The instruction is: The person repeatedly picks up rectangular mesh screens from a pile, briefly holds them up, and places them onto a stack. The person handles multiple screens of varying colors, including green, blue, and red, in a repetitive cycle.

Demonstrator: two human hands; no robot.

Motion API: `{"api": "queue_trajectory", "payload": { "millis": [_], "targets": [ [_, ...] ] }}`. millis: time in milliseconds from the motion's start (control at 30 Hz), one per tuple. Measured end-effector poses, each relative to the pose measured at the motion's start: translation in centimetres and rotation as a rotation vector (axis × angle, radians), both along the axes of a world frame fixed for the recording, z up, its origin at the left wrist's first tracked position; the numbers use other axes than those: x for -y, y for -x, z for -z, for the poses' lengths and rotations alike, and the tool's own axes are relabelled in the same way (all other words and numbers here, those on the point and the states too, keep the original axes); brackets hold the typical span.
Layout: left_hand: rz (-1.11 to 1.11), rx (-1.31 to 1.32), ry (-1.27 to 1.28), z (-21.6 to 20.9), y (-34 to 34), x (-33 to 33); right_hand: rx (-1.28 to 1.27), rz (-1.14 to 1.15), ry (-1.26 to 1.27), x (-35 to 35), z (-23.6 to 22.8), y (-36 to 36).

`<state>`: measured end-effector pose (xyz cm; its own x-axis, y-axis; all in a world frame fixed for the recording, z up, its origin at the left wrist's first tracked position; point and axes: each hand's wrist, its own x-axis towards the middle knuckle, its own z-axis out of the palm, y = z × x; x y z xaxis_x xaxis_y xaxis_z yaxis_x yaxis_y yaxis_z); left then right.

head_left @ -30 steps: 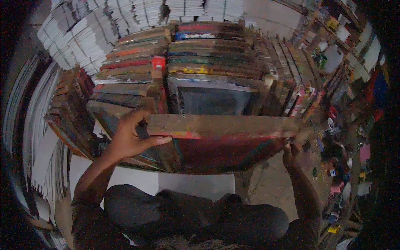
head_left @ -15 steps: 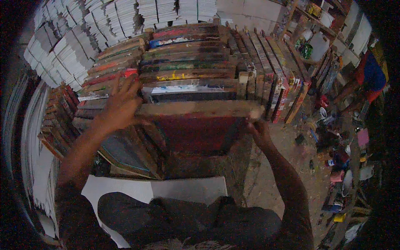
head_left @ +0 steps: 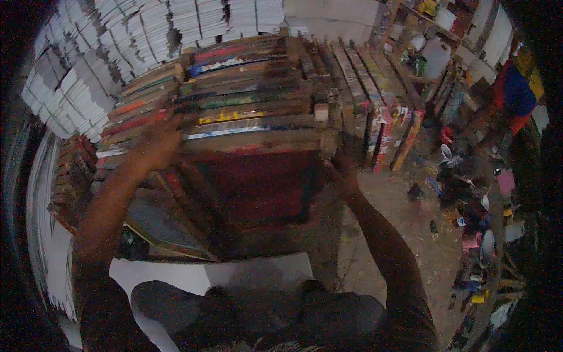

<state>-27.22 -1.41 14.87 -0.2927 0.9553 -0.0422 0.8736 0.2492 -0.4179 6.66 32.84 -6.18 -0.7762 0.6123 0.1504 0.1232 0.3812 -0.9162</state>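
A wooden-framed screen (head_left: pixel 258 185) with a dark red panel stands on edge at the front of a row of similar frames. My right hand (head_left: pixel 343 173) grips its right end near the upper corner, fingers partly in shadow. Over the left end of the row, my left hand (head_left: pixel 164 135) lies across the frame tops near the screen's upper left corner. Motion blur smears its fingers, so its hold is unclear. Behind the screen stand several wooden frames (head_left: pixel 240 114) with paint-stained edges, packed close together.
More frames (head_left: pixel 381 111) lean on the right, others (head_left: pixel 67 176) on the left. Tied white paper stacks (head_left: pixel 141 35) line the back. A white sheet (head_left: pixel 158 274) lies before my legs. Clutter (head_left: pixel 472 223) covers the right side, near a person in blue and red clothing (head_left: pixel 516 97).
The red-panelled screen has moved back and left against the row, covering a dark bar behind it. My right hand moved with it. The whole view has shifted slightly.
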Motion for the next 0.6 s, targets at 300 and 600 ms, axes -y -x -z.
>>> {"api": "queue_trajectory", "payload": {
  "millis": [300,600],
  "targets": [
    [-0.08,-0.03,0.044,-1.7,-5.7,-4.3,0.093,0.024,0.125,1.0,-0.9,0.4],
    [0.286,0.162,-0.437,5.0,-14.6,-14.5,-0.064,0.2,-0.051,-2.9,-1.9,-2.8]
  ]
}}
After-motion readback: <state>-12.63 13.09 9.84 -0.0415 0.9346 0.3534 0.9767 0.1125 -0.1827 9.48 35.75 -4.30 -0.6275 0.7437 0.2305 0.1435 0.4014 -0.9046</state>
